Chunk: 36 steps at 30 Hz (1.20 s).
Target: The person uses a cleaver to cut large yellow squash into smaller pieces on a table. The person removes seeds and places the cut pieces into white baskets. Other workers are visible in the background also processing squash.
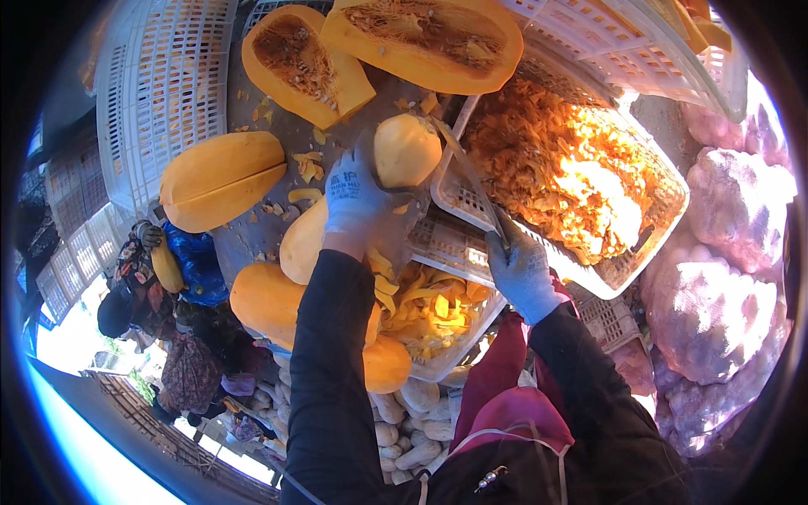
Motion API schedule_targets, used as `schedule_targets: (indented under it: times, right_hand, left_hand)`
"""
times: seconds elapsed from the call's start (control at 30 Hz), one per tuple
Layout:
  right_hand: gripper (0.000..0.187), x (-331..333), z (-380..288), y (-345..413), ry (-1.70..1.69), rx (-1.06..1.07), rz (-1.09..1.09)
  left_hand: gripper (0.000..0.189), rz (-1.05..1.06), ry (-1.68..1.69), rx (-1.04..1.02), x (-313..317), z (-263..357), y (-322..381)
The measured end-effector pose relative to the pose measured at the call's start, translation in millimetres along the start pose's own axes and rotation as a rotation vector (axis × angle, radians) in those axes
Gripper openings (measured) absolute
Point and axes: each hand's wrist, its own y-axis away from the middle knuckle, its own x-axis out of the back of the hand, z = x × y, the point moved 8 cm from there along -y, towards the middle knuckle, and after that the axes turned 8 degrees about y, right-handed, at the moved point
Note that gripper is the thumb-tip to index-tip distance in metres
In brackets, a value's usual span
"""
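Note:
My left hand point(355, 192), in a pale work glove bearing writing, grips a peeled pumpkin point(407, 150) with one rounded end turned up. In my right hand point(522, 273), also gloved, is a long knife point(466, 165). Its blade slants up and left, with the tip beside the top of that pumpkin. Some of my left fingers are hidden behind the pumpkin. Another pale peeled pumpkin point(304, 245) lies just left of my left wrist. Two halved pumpkins, a narrower one point(350, 101) and a larger one point(435, 76), lie cut side up beyond my hands.
A white crate point(650, 243) of orange pulp and scraps sits right; a tub point(435, 372) of peel sits below. A whole peeled pumpkin point(221, 180) lies left on the table point(243, 237). Tall crates point(167, 95), filled mesh sacks point(713, 315) and co-workers point(189, 369) surround me.

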Motion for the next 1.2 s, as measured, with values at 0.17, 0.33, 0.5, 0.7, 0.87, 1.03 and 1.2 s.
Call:
schedule_targets:
  times: [0.17, 0.33, 0.5, 0.7, 0.87, 1.03, 1.2]
  right_hand:
    - [0.051, -24.5, -28.0, -4.2, 0.205, 0.120, -0.017]
    - [0.059, -31.8, -30.0, 3.8, 0.292, 0.045, -0.059]
    - [0.059, -26.5, -35.0, 5.1, 0.301, -0.006, -0.075]
    - [0.056, -21.9, -37.7, 10.8, 0.361, -0.010, -0.111]
    - [0.040, -13.3, -46.2, 4.3, 0.408, -0.095, -0.158]
    - [0.026, -24.3, -46.0, -11.8, 0.435, -0.151, -0.196]
    - [0.031, -29.7, -56.8, -54.1, 0.480, -0.273, -0.275]
  left_hand:
    - [0.112, -0.062, -0.025, -0.002, -16.9, -0.1, 31.1]
    - [0.117, -0.062, -0.028, 0.001, -17.2, -3.6, 33.0]
    - [0.099, -0.008, -0.049, -0.047, -13.3, 4.4, 30.8]
    - [0.105, -0.052, -0.098, -0.009, -18.9, -9.7, 30.3]
    - [0.116, -0.009, -0.067, -0.059, -13.5, 2.1, 30.4]
    - [0.116, 0.010, -0.075, -0.070, -8.5, 3.3, 30.9]
    - [0.118, -0.062, -0.021, -0.007, -14.9, -1.1, 28.1]
